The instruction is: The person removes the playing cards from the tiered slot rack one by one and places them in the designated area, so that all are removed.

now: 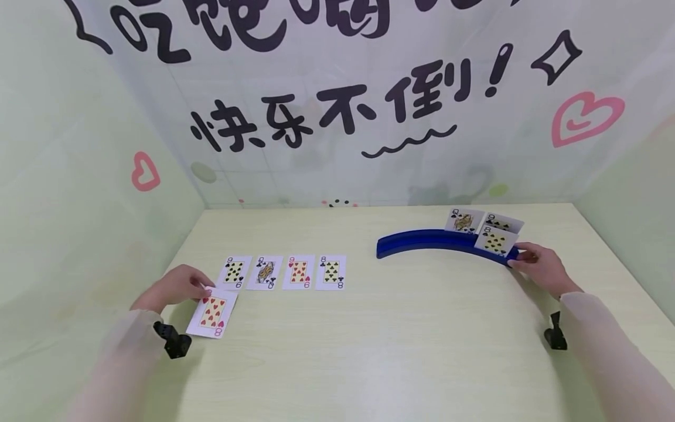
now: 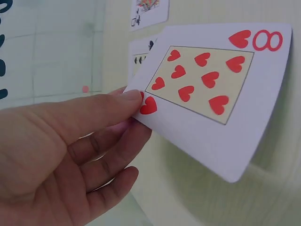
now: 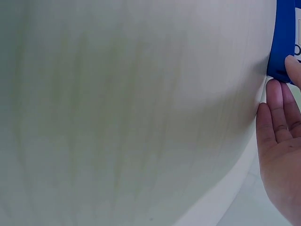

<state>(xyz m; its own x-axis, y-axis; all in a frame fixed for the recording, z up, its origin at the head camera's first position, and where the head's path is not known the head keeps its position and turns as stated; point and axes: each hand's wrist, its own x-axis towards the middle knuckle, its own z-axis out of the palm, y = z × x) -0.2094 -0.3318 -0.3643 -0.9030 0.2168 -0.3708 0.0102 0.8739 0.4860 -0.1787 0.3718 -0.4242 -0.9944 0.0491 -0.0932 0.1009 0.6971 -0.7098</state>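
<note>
My left hand (image 1: 176,287) pinches the eight of hearts (image 1: 212,313) by one corner, thumb on its face, as the left wrist view shows close up. The card is tilted and raised off the table at its near side. On the right, a curved blue card holder (image 1: 422,239) has its right end gripped by my right hand (image 1: 543,266), thumb (image 3: 294,66) in front. Standing in that holder are a queen of spades (image 1: 464,221), an eight of spades (image 1: 495,240) and, partly hidden behind it, a black nine (image 1: 505,223).
Beyond the left hand a row of face-up cards lies on the table (image 1: 343,357): a nine of spades (image 1: 234,272), a queen of clubs (image 1: 265,272), a nine of hearts (image 1: 299,271) and an eight of clubs (image 1: 331,272). A printed cloth (image 1: 316,176) hangs behind the table.
</note>
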